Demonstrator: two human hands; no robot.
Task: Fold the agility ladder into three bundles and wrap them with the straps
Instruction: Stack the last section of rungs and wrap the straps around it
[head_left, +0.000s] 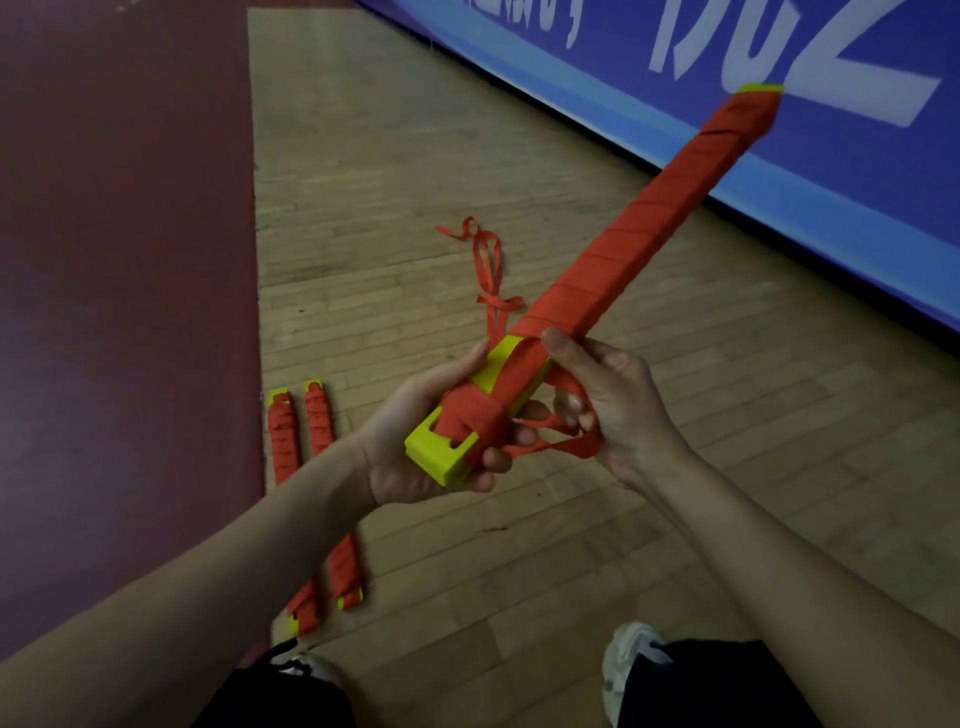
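Note:
A long bundle of yellow ladder rungs (623, 254), wound in red strap, slants from the middle up to the right. My left hand (415, 436) grips its near yellow end from below. My right hand (608, 400) holds the loose red strap (550, 441) beside that end, thumb pressed on the bundle. A loose strap tail (488, 265) lies on the floor behind. Two wrapped bundles lie side by side on the floor at the left: one (283, 447) nearer the red area, the other (319, 421) next to it, both partly hidden by my left forearm.
The floor is wooden planks (415, 156), with a dark red area (124, 260) to the left. A blue banner with white lettering (779, 78) runs along the right. My two shoes (631, 660) show at the bottom edge.

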